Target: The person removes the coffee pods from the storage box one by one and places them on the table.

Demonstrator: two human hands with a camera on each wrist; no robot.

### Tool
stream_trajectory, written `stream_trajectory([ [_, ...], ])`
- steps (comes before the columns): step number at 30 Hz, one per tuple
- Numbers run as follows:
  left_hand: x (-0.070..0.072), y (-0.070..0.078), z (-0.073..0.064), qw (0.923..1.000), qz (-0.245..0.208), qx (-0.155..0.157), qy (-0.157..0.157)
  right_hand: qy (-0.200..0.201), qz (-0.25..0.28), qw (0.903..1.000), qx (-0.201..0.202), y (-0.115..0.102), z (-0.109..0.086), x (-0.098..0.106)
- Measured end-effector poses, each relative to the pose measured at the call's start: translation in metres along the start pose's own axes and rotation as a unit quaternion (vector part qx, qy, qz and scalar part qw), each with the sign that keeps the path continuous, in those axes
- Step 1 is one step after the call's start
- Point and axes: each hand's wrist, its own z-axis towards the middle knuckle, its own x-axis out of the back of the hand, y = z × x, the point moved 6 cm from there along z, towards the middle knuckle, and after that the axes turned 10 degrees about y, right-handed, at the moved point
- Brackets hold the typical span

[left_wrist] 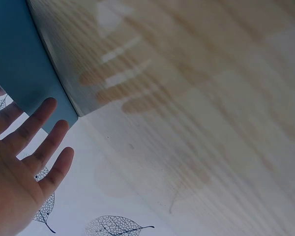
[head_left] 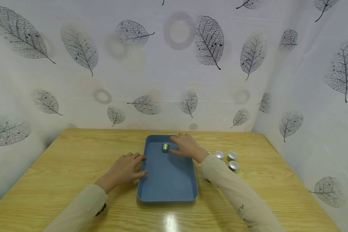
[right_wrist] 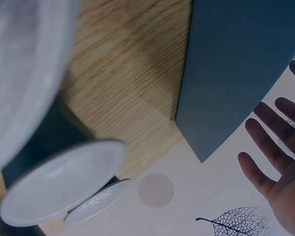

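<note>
A blue tray (head_left: pixel 168 183) lies lengthwise on the table in the head view. Near its far end sits a small green coffee capsule (head_left: pixel 165 147). My right hand (head_left: pixel 187 146) reaches over the tray's far right part, thumb and fingers spread just right of the capsule and apart from it. At the tray's left rim is my left hand (head_left: pixel 124 170), its fingertips overlapping the edge. Both wrist views show straight, spread fingers, with the left hand (left_wrist: pixel 17 169) and right hand (right_wrist: pixel 287 182) each beside a tray wall and holding nothing.
Several more coffee capsules (head_left: pixel 233 166) stand right of the tray, silver lids up, partly hidden by my right sleeve (head_left: pixel 235 190). In the right wrist view a capsule lid (right_wrist: pixel 64 184) is close by. A leaf-print curtain (head_left: pixel 168 71) borders the wooden table (head_left: pixel 90 148).
</note>
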Motion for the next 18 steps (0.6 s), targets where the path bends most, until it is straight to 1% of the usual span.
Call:
stream_trajectory([
  [7,0.0,0.0,0.001,1.0,0.001,-0.002,0.002,-0.02,-0.006,0.9998,-0.003,0.0,0.004,-0.005],
  [14,-0.001,0.0,0.001,1.0,0.001,-0.004,0.001,-0.009,-0.011,0.9999,0.005,-0.002,0.011,-0.006],
  [18,-0.001,0.0,0.001,1.0,-0.001,-0.004,0.0,-0.021,-0.008,0.9997,0.003,-0.003,0.016,-0.008],
])
